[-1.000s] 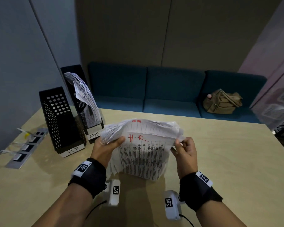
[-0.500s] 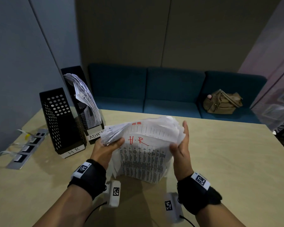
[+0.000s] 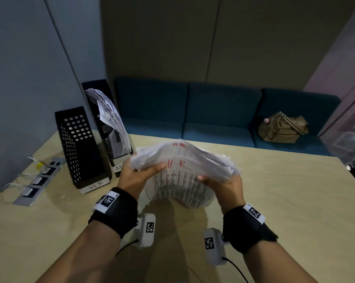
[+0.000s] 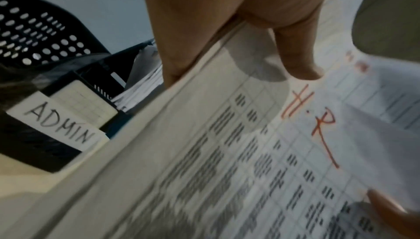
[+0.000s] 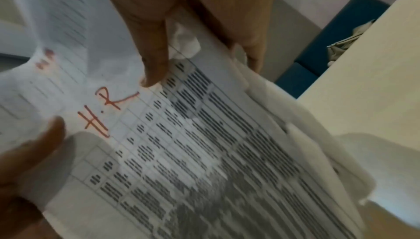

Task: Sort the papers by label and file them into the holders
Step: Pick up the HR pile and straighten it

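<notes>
H.R stack held up over the table, both hands on it

The paper stack [image 3: 184,166] is gripped by the left hand [image 3: 138,176] and right hand [image 3: 223,184], thumbs curled on top, above the table [image 3: 285,201], right of the HR holder [image 3: 78,148] and ADMIN holder [image 3: 105,119].

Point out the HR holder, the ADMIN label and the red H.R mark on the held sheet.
HR holder [image 3: 78,139]: head view, perforated side wall.
ADMIN label [image 4: 61,126]: left wrist view, middle of the white tag.
H.R mark [image 5: 104,110]: right wrist view, between the red letters.
</notes>
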Demonstrator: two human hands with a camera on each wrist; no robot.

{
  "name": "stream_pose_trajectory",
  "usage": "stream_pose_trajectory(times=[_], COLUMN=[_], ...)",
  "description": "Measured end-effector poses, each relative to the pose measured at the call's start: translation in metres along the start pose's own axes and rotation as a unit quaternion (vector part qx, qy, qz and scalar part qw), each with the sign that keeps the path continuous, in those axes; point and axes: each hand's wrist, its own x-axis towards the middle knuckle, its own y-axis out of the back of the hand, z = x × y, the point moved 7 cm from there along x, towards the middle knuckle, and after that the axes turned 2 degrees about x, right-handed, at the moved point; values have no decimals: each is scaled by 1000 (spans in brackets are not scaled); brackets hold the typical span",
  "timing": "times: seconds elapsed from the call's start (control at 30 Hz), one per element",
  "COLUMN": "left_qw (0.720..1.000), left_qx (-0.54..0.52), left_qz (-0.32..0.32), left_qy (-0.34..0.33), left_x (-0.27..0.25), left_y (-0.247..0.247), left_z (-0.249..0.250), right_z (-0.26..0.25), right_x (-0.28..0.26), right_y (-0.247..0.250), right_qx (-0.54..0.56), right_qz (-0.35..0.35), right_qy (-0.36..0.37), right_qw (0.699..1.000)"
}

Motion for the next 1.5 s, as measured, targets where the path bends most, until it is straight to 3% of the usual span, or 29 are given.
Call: stream_pose_trajectory(times=[0.13,0.27,0.37,0.47,0.57,0.6,0.77,0.97,1.1,1.4,1.5], left_qw=[999,1000,997,989,982,980,970,960,967,960,957], left_qx=[8,-10,25,12,-25,-24,47,82,56,126,139], left_qz=[-9,-20,65,137,182,192,229,257,238,203,217], left_qy=[35,19,-40,-50,-45,-46,-66,-75,-75,-143,-136], left_x=[-6,-4,-2,-9,-14,-15,-16,-18,-17,-14,-13], left_y=[-11,-20,-5,-6,-12,-13,-17,-10,-10,2,7], left_z=[-14,-1,12,13,15,16,28,31,31,23,15], right_z=[14,4,-5,-12,-35,-38,-40,-49,-50,-52,-52], right_x=[-5,-6,-10,-18,-28,-30,-28,-27,-30,-31,-33], right_y=[-7,-9,11,18,3,-3,-12,-10,-15,-10,-11], right_qx=[47,108,43,-44,-234,-270,-325,-312,-305,-196,-199], right_qz=[36,52,122,175,155,137,114,148,118,161,130], right_qy=[-74,-52,20,96,272,300,267,290,313,322,363], right_qw=[995,991,991,979,920,904,900,892,892,912,901])
